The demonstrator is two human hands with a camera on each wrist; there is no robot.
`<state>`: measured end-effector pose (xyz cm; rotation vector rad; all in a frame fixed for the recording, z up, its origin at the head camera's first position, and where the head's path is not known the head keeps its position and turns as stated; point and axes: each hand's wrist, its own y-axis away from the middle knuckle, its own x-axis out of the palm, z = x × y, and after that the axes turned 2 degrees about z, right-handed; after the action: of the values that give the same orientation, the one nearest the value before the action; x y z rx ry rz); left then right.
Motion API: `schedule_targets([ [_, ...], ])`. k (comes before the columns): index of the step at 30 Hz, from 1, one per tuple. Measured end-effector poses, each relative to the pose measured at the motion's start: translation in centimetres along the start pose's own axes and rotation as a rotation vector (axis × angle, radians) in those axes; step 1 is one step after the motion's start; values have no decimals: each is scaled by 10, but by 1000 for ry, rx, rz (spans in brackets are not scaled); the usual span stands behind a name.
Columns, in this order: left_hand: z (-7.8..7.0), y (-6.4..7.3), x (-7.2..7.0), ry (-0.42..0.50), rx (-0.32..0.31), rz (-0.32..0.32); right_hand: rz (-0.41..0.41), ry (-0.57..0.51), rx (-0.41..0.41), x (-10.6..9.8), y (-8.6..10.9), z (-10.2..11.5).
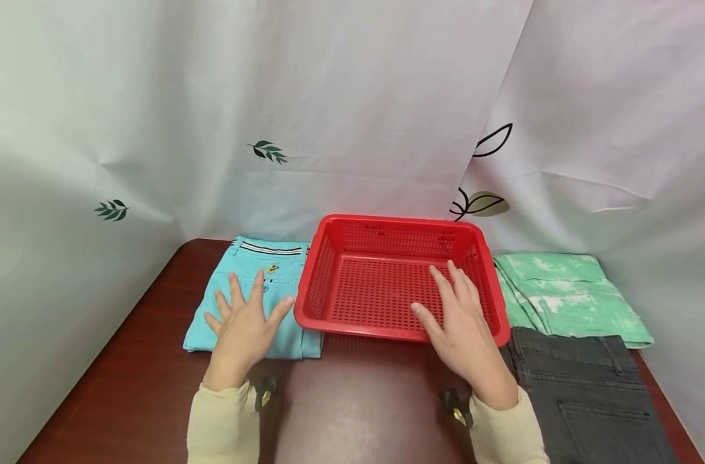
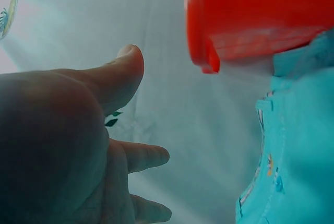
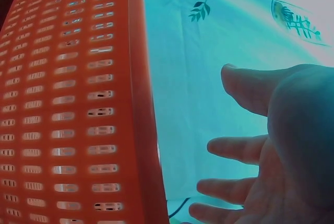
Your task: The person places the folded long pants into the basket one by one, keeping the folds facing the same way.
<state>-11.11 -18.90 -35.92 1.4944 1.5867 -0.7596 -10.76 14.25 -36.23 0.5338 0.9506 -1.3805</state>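
- Hanging behind everything, a white fabric backdrop printed with leaves [image 1: 358, 103] is enclosing the far side of a glossy red-brown table [image 1: 352, 412].
- A red rectangular plastic basket with perforated walls [image 1: 364, 330] is standing at the far middle of the table, its long axis running from left to right.
- Folded dark grey trousers [image 1: 596, 393] are lying at the right, nearer the person; folded turquoise trousers with a striped waistband [image 1: 278, 287] are lying just left of the basket, and a folded green-and-white cloth garment [image 1: 567, 290] just right of it.
- The left hand [image 1: 245, 332] is hovering over the turquoise trousers, the basket's left end lying to the right of its thumb.
- The right hand [image 1: 463, 328] is overlapping the basket's right part in the head view, so it is probably the nearer hand; its own wrist view is showing a gap between fingers and rim.
- The fingers of both hands are spreading loosely apart, released and grasping nothing.
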Motion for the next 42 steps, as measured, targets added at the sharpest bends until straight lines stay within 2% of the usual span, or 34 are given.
schedule_targets([
  [11,20,1,3,-27,-58,29,-52,-33,-86,6,-1,6],
  [21,35,3,3,-26,-98,14,-47,-24,-123,15,1,16],
  [29,41,4,5,-16,-143,34,-52,-21,-154,19,3,23],
  [35,48,5,11,-25,-162,43,-42,-27,-183,24,5,29],
  [42,53,5,20,-37,-208,93,-41,-25,-193,28,8,34],
])
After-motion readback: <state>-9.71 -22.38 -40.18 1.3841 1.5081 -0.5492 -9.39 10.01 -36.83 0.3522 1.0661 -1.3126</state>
